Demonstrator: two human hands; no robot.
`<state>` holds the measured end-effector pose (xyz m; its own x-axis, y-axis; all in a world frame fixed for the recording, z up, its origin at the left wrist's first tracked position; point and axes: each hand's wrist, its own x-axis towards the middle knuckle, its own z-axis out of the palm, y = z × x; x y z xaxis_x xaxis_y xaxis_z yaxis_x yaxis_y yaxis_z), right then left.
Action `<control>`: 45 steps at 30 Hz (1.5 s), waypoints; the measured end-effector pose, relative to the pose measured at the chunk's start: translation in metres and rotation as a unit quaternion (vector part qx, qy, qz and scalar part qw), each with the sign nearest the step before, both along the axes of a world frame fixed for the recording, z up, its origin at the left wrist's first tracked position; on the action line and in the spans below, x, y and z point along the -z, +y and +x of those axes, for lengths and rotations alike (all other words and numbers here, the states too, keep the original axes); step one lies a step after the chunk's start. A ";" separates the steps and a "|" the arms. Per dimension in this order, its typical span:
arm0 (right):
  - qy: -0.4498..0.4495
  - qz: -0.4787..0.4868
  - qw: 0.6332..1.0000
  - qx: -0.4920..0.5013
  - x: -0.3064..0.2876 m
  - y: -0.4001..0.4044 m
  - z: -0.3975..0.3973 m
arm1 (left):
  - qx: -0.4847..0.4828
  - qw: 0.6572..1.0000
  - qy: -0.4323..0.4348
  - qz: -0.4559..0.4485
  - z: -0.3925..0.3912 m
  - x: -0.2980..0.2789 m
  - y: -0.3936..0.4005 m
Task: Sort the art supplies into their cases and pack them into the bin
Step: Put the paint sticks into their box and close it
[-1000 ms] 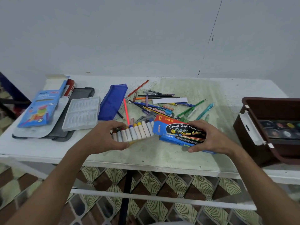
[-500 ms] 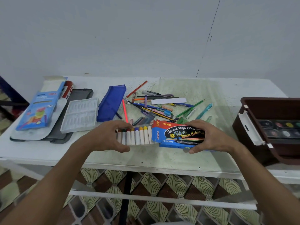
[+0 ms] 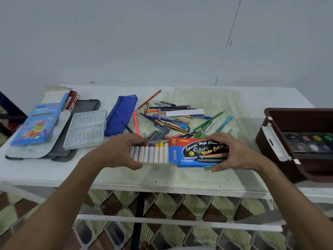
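Observation:
A row of white water colour tubes (image 3: pixel 150 153) with coloured caps sticks halfway out of the left end of a blue and red Nikki box (image 3: pixel 198 151), low over the table near its front edge. My left hand (image 3: pixel 117 152) grips the tubes' left end, thumb below and fingers above. My right hand (image 3: pixel 236 152) holds the box's right end between thumb and fingers. A brown bin (image 3: pixel 299 116) at the right edge holds a paint palette (image 3: pixel 310 143). Loose pens and pencils (image 3: pixel 173 120) lie scattered behind the box.
A blue pencil pouch (image 3: pixel 121 115) lies behind my left hand. Left of it sit a clear plastic insert tray (image 3: pixel 86 129), a blue crayon box (image 3: pixel 37 123) and a dark grey lid (image 3: pixel 84 105). The wall runs along the table's far edge.
The row of tubes has levelled out and slid right, further into the box. Both hands came closer together and lower toward the table.

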<state>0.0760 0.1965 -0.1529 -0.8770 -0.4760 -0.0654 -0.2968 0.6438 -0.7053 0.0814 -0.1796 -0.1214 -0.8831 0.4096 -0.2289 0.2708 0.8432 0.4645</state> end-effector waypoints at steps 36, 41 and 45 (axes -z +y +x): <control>0.008 -0.059 0.998 0.036 0.006 -0.040 0.012 | -0.161 0.915 -0.101 0.357 0.023 0.006 0.026; 0.010 -0.064 0.997 0.043 0.005 -0.041 0.013 | -0.148 0.893 -0.117 0.409 0.022 0.004 0.034; 0.008 -0.064 0.997 0.051 0.003 -0.039 0.014 | -0.158 0.884 -0.117 0.424 0.020 0.004 0.032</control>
